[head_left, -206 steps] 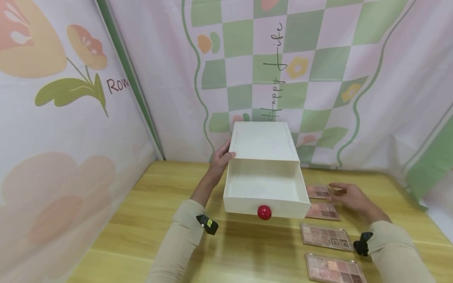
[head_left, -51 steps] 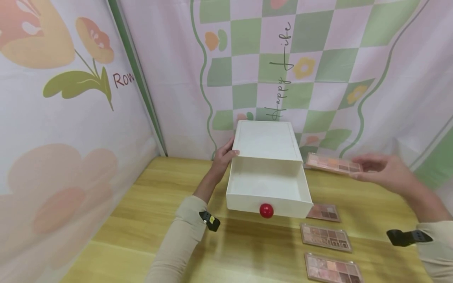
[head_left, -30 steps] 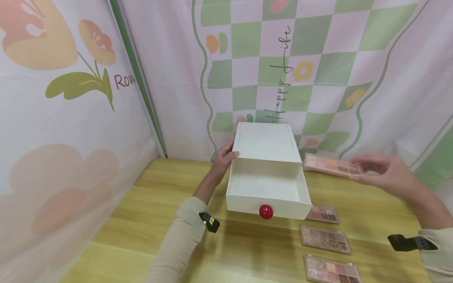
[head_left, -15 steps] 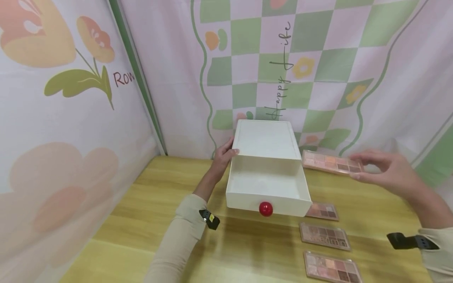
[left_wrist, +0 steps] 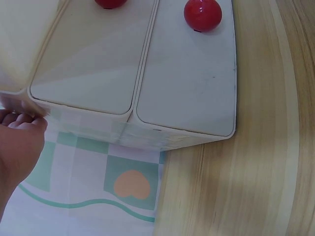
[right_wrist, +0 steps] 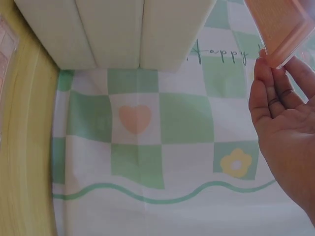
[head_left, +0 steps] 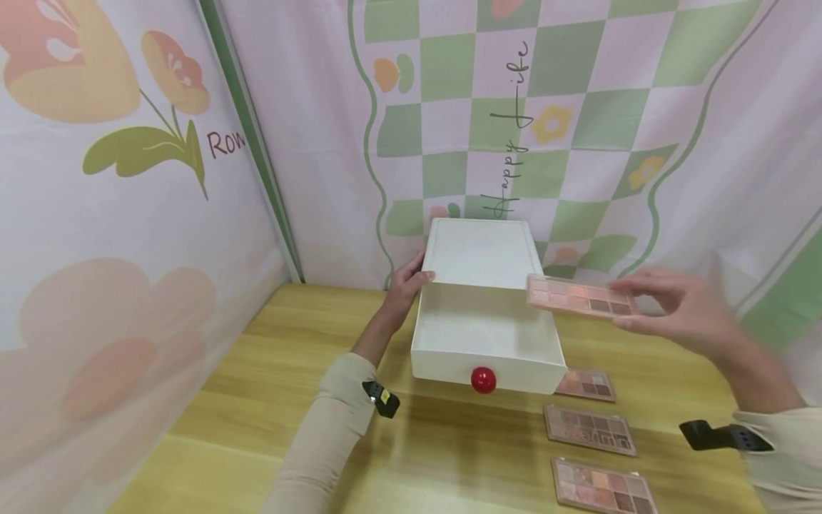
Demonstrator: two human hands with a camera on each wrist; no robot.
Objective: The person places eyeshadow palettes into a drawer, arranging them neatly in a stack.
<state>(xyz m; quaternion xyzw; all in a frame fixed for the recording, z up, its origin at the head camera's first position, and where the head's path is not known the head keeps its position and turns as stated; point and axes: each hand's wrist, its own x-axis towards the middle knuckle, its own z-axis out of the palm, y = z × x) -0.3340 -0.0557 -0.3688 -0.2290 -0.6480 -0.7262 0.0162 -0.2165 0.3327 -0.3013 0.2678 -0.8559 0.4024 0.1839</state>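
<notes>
A white drawer cabinet with red knobs stands at the back of the table. Its top drawer is pulled out, and bare inside where it shows. My left hand grips the cabinet's upper left side, thumb over the front edge; in the left wrist view that hand is beside the stack, above two closed drawers. My right hand pinches one end of a pink eyeshadow palette, whose far end overlaps the drawer's right rear corner. The right wrist view shows the fingertips under the palette.
Three more eyeshadow palettes lie in a column on the wooden table to the right: a far palette partly behind the drawer, a middle palette and a near palette. A checked curtain hangs close behind the cabinet.
My right hand took the farthest palette off the table and raised it. Over the last half second it has moved left toward the open drawer. My left hand stays on the cabinet.
</notes>
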